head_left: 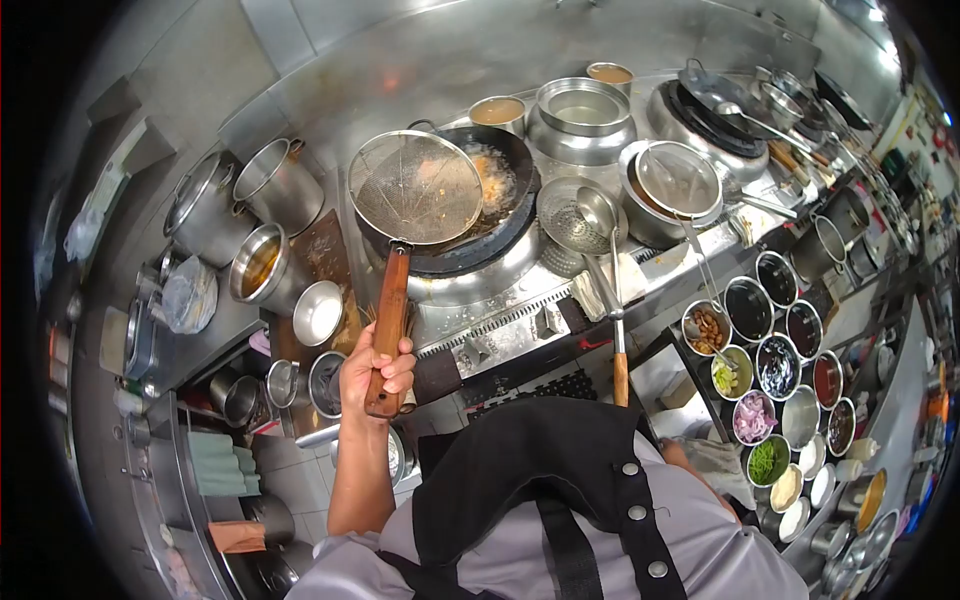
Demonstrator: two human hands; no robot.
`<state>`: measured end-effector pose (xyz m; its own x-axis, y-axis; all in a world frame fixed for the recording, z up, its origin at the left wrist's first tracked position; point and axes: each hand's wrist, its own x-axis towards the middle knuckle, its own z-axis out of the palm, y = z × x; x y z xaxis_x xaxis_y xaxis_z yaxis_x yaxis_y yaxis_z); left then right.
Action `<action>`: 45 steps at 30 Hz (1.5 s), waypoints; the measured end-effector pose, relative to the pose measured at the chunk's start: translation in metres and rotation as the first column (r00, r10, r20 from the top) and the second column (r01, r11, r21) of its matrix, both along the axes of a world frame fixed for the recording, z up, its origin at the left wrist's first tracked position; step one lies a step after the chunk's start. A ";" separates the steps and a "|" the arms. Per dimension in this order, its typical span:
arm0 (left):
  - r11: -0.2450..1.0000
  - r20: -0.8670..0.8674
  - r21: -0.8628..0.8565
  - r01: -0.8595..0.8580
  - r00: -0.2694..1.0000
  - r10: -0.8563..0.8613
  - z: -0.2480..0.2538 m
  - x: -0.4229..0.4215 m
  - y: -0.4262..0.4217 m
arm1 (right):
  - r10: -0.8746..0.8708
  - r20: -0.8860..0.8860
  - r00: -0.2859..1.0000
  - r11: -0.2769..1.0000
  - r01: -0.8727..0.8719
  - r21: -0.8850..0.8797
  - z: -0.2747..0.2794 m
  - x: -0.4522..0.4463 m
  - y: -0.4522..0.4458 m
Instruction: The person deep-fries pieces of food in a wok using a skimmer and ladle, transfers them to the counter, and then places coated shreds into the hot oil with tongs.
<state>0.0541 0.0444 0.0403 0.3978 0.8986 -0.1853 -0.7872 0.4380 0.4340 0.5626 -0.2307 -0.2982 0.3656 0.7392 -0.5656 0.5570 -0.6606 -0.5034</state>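
My left hand (378, 372) is closed around the wooden handle (396, 300) of a round wire-mesh strainer (415, 188). The strainer is raised in front of a dark wok (513, 160), hiding much of it. Bubbling oil with orange-brown bits (492, 185) shows in the wok, on the strainer's right. Of my right arm only a bit of skin (685, 465) appears beside my apron, near a pale cloth (720, 465); the hand itself cannot be seen. A ladle (598, 210) rests across a perforated metal skimmer (570, 225) right of the wok.
Tall metal pots (280, 180) and a pot of brown oil (262, 262) stand at left. A lidless round pot (585, 112) and a strainer-topped pot (672, 185) sit on the stove. Bowls of sauces, red onion (754, 417) and chopped greens (768, 461) fill the right side.
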 end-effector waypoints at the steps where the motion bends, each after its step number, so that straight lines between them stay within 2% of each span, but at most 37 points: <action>1: 1.000 -0.002 0.000 0.015 1.000 -0.015 0.002 0.007 0.003 | -0.104 -0.110 0.988 0.993 0.110 0.047 0.020 -0.006 0.014; 2: 0.999 -0.039 0.001 0.037 0.999 -0.037 0.006 0.015 0.006 | -0.117 -0.112 0.987 0.992 0.122 0.044 0.029 -0.010 0.022; 4: 0.996 -0.102 -0.003 0.087 0.991 -0.087 0.008 0.029 0.015 | -0.198 -0.224 0.954 0.966 0.229 0.123 0.035 -0.010 0.030; 5: 0.995 -0.102 0.000 0.099 0.990 -0.099 0.008 0.038 0.020 | -0.209 -0.224 0.952 0.962 0.241 0.126 0.024 -0.004 0.024; 7: 0.994 -0.129 0.043 0.102 0.987 -0.096 0.010 0.059 0.030 | -0.087 -0.068 0.994 0.958 0.102 0.268 -0.008 0.004 0.004; 8: 0.992 -0.102 0.064 0.109 0.990 -0.102 0.011 0.067 0.037 | -0.071 -0.014 0.997 0.977 0.073 0.198 -0.007 0.006 -0.008; 9: 0.990 -0.102 0.069 0.126 0.988 -0.119 0.015 0.077 0.043 | -0.077 0.009 0.997 0.972 0.073 0.223 -0.032 0.012 -0.029; 10: 0.986 -0.029 0.088 0.138 0.990 -0.136 0.021 0.088 0.051 | -0.085 0.031 0.996 0.966 0.075 0.249 -0.063 0.018 -0.058; 12: 0.973 0.085 0.138 0.184 0.977 -0.197 0.036 0.115 0.068 | -0.107 0.143 0.984 0.977 0.077 0.199 -0.099 0.012 -0.117; 13: 0.978 0.061 0.114 0.173 0.982 -0.181 0.045 0.134 0.078 | -0.125 0.114 0.986 0.991 0.118 0.067 -0.125 0.014 -0.152; 14: 0.972 -0.001 0.167 0.168 0.985 -0.170 0.047 0.155 0.092 | -0.144 0.087 0.986 0.986 0.150 -0.068 -0.145 0.019 -0.173; 15: 0.962 -0.061 0.219 0.161 0.987 -0.151 0.044 0.178 0.108 | -0.152 0.078 0.985 0.978 0.161 -0.129 -0.156 0.021 -0.190; 16: 0.960 -0.235 0.251 0.121 0.970 -0.061 0.044 0.207 0.121 | -0.161 0.073 0.984 0.973 0.171 -0.156 -0.160 0.022 -0.201; 17: 0.953 -0.395 0.293 0.083 0.918 0.041 0.042 0.239 0.134 | -0.169 0.066 0.983 0.966 0.179 -0.187 -0.161 0.024 -0.209; 19: 0.912 -0.687 0.379 0.154 0.707 0.167 0.017 0.293 0.172 | -0.183 0.056 0.982 0.961 0.190 -0.199 -0.159 0.028 -0.213; 21: 0.924 -0.895 0.257 0.284 0.432 0.116 0.002 0.322 0.195 | -0.190 0.047 0.981 0.962 0.195 -0.193 -0.154 0.033 -0.205; 22: 0.924 -0.893 0.261 0.279 0.434 0.121 -0.013 0.324 0.205 | -0.186 0.041 0.982 0.965 0.191 -0.181 -0.152 0.035 -0.198; 24: 0.874 -0.878 0.409 0.261 0.374 0.299 -0.039 0.324 0.216 | -0.177 0.036 0.984 0.972 0.180 -0.148 -0.148 0.042 -0.184; 25: 0.877 -0.875 0.411 0.249 0.377 0.304 -0.044 0.321 0.212 | -0.168 0.033 0.985 0.977 0.171 -0.126 -0.148 0.045 -0.175; 27: 0.776 -0.780 0.607 0.173 0.316 0.540 -0.062 0.305 0.194 | -0.138 0.023 0.990 0.988 0.139 -0.073 -0.148 0.050 -0.151; 28: 0.819 -0.781 0.559 0.130 0.413 0.468 -0.052 0.291 0.173 | -0.114 0.018 0.993 0.992 0.115 -0.051 -0.149 0.051 -0.140; 29: 0.827 -0.788 0.552 0.108 0.393 0.474 -0.040 0.268 0.156 | -0.091 0.014 0.996 0.995 0.091 -0.027 -0.151 0.051 -0.129; 31: 0.844 -0.700 0.537 -0.006 0.555 0.449 -0.022 0.231 0.135 | -0.052 0.012 0.999 0.998 0.052 0.020 -0.153 0.053 -0.106; 32: 0.861 -0.704 0.509 -0.021 0.564 0.430 -0.022 0.205 0.134 | -0.037 0.012 0.999 0.998 0.036 0.043 -0.154 0.053 -0.097; 33: 0.859 -0.688 0.509 -0.061 0.571 0.448 -0.021 0.179 0.132 | -0.023 0.012 1.000 0.998 0.022 0.063 -0.154 0.053 -0.089; 38: 0.855 -0.770 0.505 -0.122 0.384 0.510 -0.036 0.076 0.128 | 0.038 0.021 0.999 0.989 -0.041 0.145 -0.163 0.048 -0.057; 41: 0.893 -0.801 0.434 -0.119 0.404 0.443 -0.057 0.035 0.131 | 0.123 0.044 0.991 0.978 -0.129 0.163 -0.168 0.049 -0.048; 42: 0.914 -0.804 0.388 -0.116 0.444 0.397 -0.058 0.027 0.127 | 0.205 0.105 0.973 0.943 -0.225 0.247 -0.246 0.070 -0.064; 43: 0.913 -0.801 0.388 -0.127 0.443 0.403 -0.058 0.022 0.122 | 0.275 0.182 0.944 0.890 -0.321 0.324 -0.251 0.068 -0.069; 44: 0.933 -0.747 0.325 -0.157 0.562 0.355 -0.056 0.018 0.115 | 0.327 0.269 0.906 0.824 -0.413 0.389 -0.255 0.065 -0.073; 45: 0.950 -0.675 0.259 -0.176 0.670 0.308 -0.054 0.014 0.108 | 0.295 0.177 0.939 0.909 -0.332 0.250 -0.246 0.065 -0.064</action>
